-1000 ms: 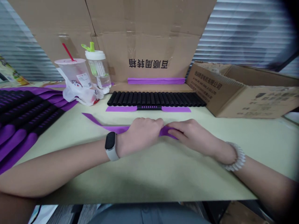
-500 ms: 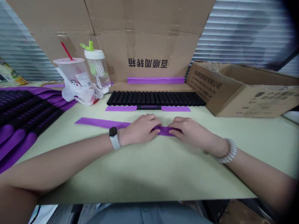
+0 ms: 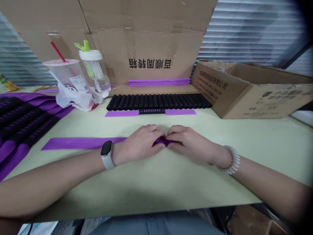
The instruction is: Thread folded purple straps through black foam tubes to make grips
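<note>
A flat purple strip [image 3: 83,143] lies across the table, its pointed end at the left. My left hand [image 3: 143,142] pinches it near its right end, fingers closed. Close beside, my right hand [image 3: 188,141] grips the same strip's right end between thumb and fingers, the fingertips of both hands almost touching. Only a short folded-looking bit of purple shows between them. Beyond the hands lies another purple strip [image 3: 122,113] with a black ribbed sleeve [image 3: 152,111] around its middle, in front of a row of black ribbed tubes [image 3: 158,101].
At the left lies a pile of purple strips with black sleeves [image 3: 41,125]. Behind it stand a cup with a red straw [image 3: 66,73] and a bottle [image 3: 94,70]. An open cardboard box [image 3: 256,98] is at the right; purple strips [image 3: 158,82] are stacked at the back.
The strip's left part has swung nearer to me and shifted left. My hands have come closer together, hiding more of the strip's right end. The whole view has shifted slightly.
</note>
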Motion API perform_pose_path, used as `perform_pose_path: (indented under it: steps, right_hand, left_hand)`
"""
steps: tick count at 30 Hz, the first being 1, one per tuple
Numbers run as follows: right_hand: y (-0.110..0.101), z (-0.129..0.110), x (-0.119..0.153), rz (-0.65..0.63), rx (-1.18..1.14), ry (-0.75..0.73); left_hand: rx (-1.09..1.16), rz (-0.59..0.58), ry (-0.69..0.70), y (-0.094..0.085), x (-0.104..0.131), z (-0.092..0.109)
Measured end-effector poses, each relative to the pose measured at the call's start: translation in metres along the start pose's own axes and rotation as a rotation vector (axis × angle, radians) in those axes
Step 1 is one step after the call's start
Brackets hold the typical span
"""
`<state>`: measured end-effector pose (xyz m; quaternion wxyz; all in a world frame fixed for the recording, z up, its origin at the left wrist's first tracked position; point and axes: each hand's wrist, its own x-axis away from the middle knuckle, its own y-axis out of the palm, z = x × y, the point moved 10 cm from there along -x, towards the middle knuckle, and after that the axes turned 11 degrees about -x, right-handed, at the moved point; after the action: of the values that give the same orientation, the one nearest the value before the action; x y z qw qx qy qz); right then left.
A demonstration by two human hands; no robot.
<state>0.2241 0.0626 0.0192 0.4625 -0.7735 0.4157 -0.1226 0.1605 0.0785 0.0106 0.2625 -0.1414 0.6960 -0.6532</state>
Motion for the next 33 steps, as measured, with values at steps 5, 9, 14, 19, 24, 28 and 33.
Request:
perform_pose_path:
  steps: [5,9,14,19,24,28,33]
  right_hand:
    - [0.001,0.0,0.0,0.006,0.017,0.024]
    - [-0.002,0.003,0.002,-0.014,0.041,0.055]
    - [0.0,-0.002,0.003,-0.035,0.047,0.05]
    - [0.002,0.0,0.003,-0.052,0.033,0.079]
    - [0.003,0.002,0.003,-0.05,0.048,0.092]
    - [0.003,0.001,0.003,-0.045,0.03,0.086]
    - [0.001,0.002,0.001,-0.026,0.019,0.076]
  left_hand:
    - [0.056,-0.007,0.021,0.005,0.001,0.001]
    - [0.11,0.0,0.006,0.002,0.004,0.002]
    - [0.131,0.033,-0.041,-0.001,0.008,0.002]
    - [0.14,0.051,-0.073,-0.002,0.008,0.001]
    - [0.169,0.048,-0.081,-0.004,0.007,0.0]
    - [0.182,0.063,-0.081,-0.005,0.006,-0.001]
    - [0.162,0.072,-0.065,-0.005,0.008,0.001]
